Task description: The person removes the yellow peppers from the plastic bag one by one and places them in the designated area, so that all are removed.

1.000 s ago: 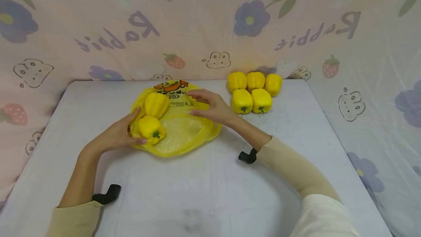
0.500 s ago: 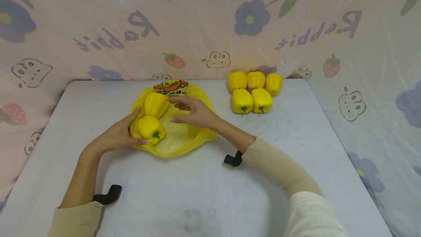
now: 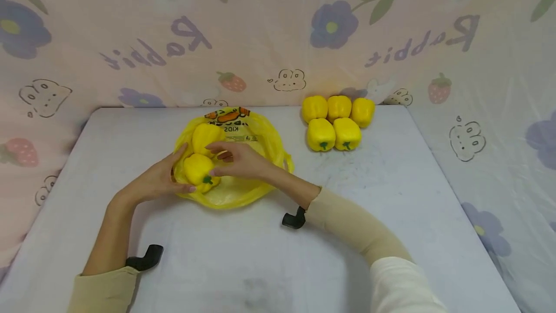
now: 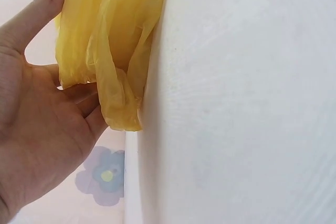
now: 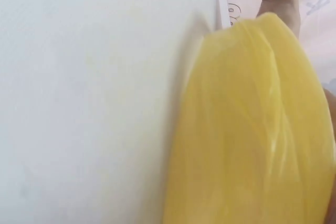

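Note:
Inside an opened yellow plastic bag (image 3: pixel 247 192) in the head view lie two yellow bell peppers. The farther bell pepper (image 3: pixel 203 135) touches the nearer bell pepper (image 3: pixel 196 169), which has a green stem. My left hand (image 3: pixel 158 177) holds the bag's left side from outside, thumb toward me and fingers on the far side; the left wrist view shows fingers partly behind the plastic. Over the bag's opening, my right hand (image 3: pixel 243 161) has its thumb at the nearer pepper's right side. Its fingers reach over between the two peppers, loosely bent. The bag hides the right fingers in the right wrist view.
Several yellow bell peppers (image 3: pixel 333 120) stand grouped in two rows at the table's back right. The white table (image 3: pixel 243 260) meets a printed cloth backdrop (image 3: pixel 260 28) at its far edge. Black wrist mounts (image 3: pixel 294 219) stick out below both forearms.
My right hand has moved left and slightly toward me, from the bag's right part to the two peppers. The left hand has kept its place on the bag.

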### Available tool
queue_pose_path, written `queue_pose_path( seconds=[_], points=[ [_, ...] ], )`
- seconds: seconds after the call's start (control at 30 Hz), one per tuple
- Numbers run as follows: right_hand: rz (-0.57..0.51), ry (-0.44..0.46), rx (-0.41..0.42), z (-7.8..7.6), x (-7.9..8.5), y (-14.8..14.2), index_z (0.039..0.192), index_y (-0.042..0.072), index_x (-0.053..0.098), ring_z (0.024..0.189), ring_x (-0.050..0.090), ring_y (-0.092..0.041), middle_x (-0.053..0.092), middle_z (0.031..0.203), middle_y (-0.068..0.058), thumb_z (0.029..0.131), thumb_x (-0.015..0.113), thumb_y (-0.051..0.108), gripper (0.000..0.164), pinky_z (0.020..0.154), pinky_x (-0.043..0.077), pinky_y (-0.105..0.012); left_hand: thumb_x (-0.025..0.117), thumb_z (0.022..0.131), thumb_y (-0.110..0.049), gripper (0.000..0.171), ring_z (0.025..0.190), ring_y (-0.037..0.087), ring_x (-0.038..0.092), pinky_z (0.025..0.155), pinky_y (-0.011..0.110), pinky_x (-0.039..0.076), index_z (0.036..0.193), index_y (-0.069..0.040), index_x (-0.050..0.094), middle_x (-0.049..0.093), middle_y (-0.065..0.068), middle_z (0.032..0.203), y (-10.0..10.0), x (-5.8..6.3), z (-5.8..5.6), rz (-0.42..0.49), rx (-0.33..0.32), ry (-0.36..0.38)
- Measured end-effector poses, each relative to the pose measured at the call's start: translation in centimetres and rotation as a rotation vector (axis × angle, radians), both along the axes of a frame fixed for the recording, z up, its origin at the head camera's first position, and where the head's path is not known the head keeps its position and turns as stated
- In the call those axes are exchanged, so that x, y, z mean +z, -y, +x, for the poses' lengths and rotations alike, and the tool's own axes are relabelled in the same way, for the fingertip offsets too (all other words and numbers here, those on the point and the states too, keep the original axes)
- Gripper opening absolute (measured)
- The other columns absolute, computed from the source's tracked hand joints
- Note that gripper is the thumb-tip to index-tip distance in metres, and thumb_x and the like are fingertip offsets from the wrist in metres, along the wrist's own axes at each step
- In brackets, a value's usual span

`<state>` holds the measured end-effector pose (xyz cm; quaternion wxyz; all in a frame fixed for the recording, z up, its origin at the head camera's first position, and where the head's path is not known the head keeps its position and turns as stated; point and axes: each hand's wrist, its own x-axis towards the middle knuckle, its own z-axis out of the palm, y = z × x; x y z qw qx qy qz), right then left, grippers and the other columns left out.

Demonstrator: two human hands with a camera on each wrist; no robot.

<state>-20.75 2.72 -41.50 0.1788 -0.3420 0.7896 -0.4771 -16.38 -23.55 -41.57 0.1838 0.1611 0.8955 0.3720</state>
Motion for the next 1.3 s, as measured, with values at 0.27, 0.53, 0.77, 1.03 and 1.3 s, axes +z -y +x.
queue_pose_path(
  seconds=[0.27,0.53,0.77,1.03,1.3],
  points=[
    [0.155,-0.057,-0.057,0.8,-0.3,2.2,0.141,0.017,0.055,0.107,0.057,-0.005,0.062,0.131,0.005,0.085,0.076,0.046,0.067,0.093,0.047,-0.018,0.084,0.079,-0.040,0.120,0.146,0.048,0.017,0.112,0.068,0.018,0.160,-0.010,0.001,0.010,0.027,0.162,0.0,0.0,0.0,0.016,0.004,0.013],
    [0.276,-0.046,-0.110,1.4,-0.7,3.2,0.149,0.025,0.046,0.114,0.055,-0.005,0.058,0.139,0.005,0.081,0.074,0.059,0.081,0.098,0.045,-0.022,0.083,0.079,-0.042,0.121,0.145,0.049,0.018,0.112,0.069,0.020,0.160,-0.008,-0.001,0.009,0.027,0.162,-0.1,0.0,0.1,-0.017,0.002,0.019],
    [0.280,-0.049,-0.113,1.3,-1.0,3.4,0.150,0.025,0.044,0.110,0.056,-0.005,0.059,0.137,0.003,0.081,0.075,0.058,0.082,0.096,0.046,-0.023,0.083,0.079,-0.040,0.121,0.145,0.049,0.018,0.112,0.068,0.019,0.159,-0.006,0.000,0.010,0.028,0.162,0.0,0.1,0.0,-0.019,-0.006,0.016],
    [0.248,0.008,-0.149,1.1,-0.6,3.0,0.143,0.028,0.053,0.100,0.057,-0.006,0.064,0.125,0.008,0.079,0.080,0.051,0.073,0.087,0.047,-0.022,0.083,0.079,-0.041,0.121,0.146,0.049,0.017,0.112,0.068,0.019,0.160,-0.008,0.000,0.011,0.028,0.162,-0.2,0.1,-0.1,-0.007,-0.018,0.014],
    [0.227,-0.006,-0.174,1.2,0.2,1.7,0.144,0.027,0.052,0.106,0.056,-0.007,0.062,0.131,0.006,0.080,0.080,0.049,0.073,0.093,0.048,-0.025,0.083,0.080,-0.040,0.120,0.146,0.049,0.017,0.113,0.068,0.019,0.160,-0.008,-0.001,0.011,0.028,0.162,0.2,-0.1,-0.1,-0.031,-0.010,0.010]
  ],
)
